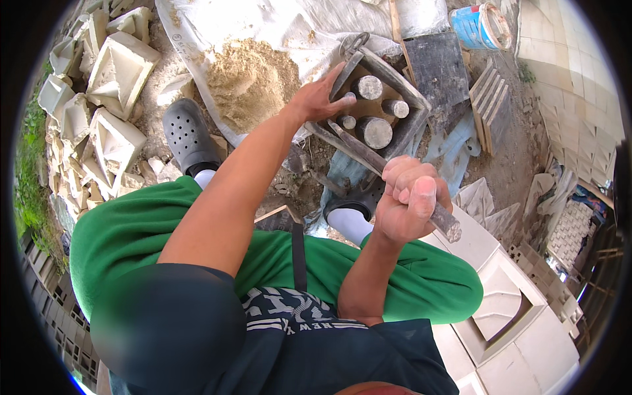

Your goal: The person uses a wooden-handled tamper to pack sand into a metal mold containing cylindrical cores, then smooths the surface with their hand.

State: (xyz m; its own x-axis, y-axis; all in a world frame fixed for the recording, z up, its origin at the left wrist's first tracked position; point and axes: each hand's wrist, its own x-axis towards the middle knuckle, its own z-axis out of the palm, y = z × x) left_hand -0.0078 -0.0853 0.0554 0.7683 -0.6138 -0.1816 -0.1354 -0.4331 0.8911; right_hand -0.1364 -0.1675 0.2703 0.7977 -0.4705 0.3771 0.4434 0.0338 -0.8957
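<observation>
In front of me is a grey, roughly square mould point(413, 118) with several round pegs, among them a thick cylinder point(378, 133), standing inside it. My left hand point(320, 100) lies at the mould's left side, its fingers spread and touching the rim. A stick-like bar point(368, 155), worn and grey-brown, is wrapped in the closed fingers of my right hand point(413, 197). One end of this bar sticks out below the fist; the other reaches the mould's near left side, beside a small peg. Whether its tip touches the mould, I cannot tell.
A pile of sand point(253, 82) lies on a white sheet point(197, 49) beyond my left arm. Pale cast blocks point(123, 72) are heaped at the left. A dark board point(438, 69), wooden slats point(488, 105) and a blue-and-white bucket point(480, 27) stand at the far right.
</observation>
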